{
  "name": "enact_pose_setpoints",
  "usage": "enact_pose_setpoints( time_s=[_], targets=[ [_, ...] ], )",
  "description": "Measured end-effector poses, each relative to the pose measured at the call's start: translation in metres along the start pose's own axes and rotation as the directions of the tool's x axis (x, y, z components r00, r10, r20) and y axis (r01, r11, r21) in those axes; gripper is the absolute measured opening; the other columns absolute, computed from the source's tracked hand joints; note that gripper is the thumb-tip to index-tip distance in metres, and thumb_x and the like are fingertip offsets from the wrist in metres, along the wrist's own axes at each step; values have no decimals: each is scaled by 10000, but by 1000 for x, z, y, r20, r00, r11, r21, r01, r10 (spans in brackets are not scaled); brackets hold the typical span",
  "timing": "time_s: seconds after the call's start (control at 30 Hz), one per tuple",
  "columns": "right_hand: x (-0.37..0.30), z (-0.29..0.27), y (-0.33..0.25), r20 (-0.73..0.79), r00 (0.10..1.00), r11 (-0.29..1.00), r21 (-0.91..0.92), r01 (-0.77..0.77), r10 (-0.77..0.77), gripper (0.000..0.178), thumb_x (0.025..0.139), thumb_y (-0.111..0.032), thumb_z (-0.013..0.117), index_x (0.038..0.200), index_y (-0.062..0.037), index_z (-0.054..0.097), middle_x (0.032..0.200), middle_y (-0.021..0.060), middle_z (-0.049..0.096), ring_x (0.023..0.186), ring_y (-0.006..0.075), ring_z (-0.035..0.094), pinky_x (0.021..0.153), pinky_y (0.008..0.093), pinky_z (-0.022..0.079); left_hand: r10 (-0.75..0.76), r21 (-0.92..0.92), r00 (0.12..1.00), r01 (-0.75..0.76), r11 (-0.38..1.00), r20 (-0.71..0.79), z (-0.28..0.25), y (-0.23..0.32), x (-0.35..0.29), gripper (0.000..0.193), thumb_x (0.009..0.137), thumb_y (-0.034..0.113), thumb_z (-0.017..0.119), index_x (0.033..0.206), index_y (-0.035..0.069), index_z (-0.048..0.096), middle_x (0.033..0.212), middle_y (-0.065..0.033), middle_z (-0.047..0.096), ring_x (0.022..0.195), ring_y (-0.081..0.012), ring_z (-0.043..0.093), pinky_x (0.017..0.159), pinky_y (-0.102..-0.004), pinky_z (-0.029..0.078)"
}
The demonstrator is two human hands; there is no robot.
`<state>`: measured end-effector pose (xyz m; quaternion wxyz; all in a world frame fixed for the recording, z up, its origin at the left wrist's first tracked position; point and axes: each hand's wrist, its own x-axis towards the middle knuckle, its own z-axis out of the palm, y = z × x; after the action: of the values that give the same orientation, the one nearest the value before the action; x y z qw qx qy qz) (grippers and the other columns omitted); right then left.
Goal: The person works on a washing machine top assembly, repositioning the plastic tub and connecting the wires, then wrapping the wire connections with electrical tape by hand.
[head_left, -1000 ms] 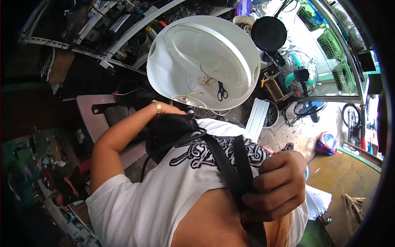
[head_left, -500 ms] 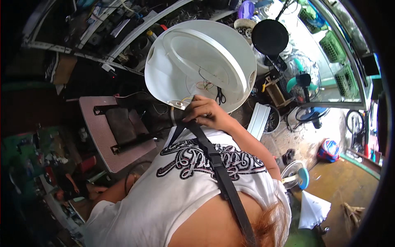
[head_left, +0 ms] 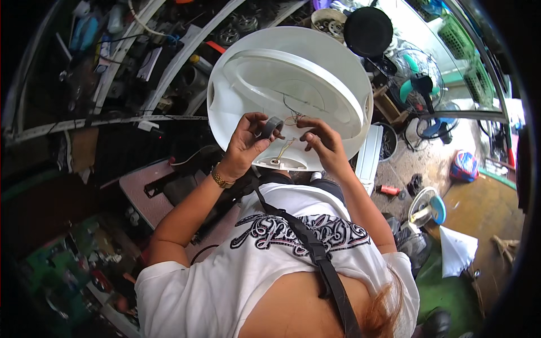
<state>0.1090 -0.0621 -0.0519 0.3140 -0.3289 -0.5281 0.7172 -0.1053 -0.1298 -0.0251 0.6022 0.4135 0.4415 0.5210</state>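
Observation:
Over the near side of a large white plastic tub (head_left: 228, 121), my left hand (head_left: 245, 143) is closed on a roll of grey tape (head_left: 273, 127). To its right is my right hand (head_left: 326, 143), with its fingers bent and apart and nothing plainly between them. Pale yellowish wires (head_left: 285, 149) rise from a hole in the tub's near rim, just below and between the hands. Thin coloured wires (head_left: 291, 110) show beyond the fingertips, against a white rounded part (head_left: 338, 93) standing tilted inside the tub.
Cluttered metal-framed shelves (head_left: 160, 73) line the far left. Behind on the right are a black frying pan (head_left: 368, 31) and a fan with green blades (head_left: 414, 84). A pink board (head_left: 141, 188) lies left of me. On the floor at right are a red cylinder (head_left: 387, 190) and a small white fan (head_left: 424, 208).
My left hand has come up from the lower left with the roll of tape. My right hand has moved from the strap by the rim to over the tub. Scissors in the tub are no longer visible.

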Motion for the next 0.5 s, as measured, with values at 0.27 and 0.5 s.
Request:
enact_pose_setpoints(
  time_s=[0.27,0.5],
  targets=[
    [16,63,10,-130,991,954,299,5,36,330,910,-157,598,1190,4,533,1075,82,607,869,109,574,692,237,478,-186,-616,976,216,758,113,-28,-2,3,453,877,3,452,1309,87,344,1023,-72,536,1083,-212,539,1022,-422,407],
    [16,96,14,-305,933,973,68,219,-189,422,783,43,678,1176,18,527,1024,91,602,879,115,581,753,251,493,67,-3,988,-67,998,139,-50,2,-8,434,839,-27,560,1225,46,375,1021,-62,505,973,-149,509,907,-302,399]
  ],
)
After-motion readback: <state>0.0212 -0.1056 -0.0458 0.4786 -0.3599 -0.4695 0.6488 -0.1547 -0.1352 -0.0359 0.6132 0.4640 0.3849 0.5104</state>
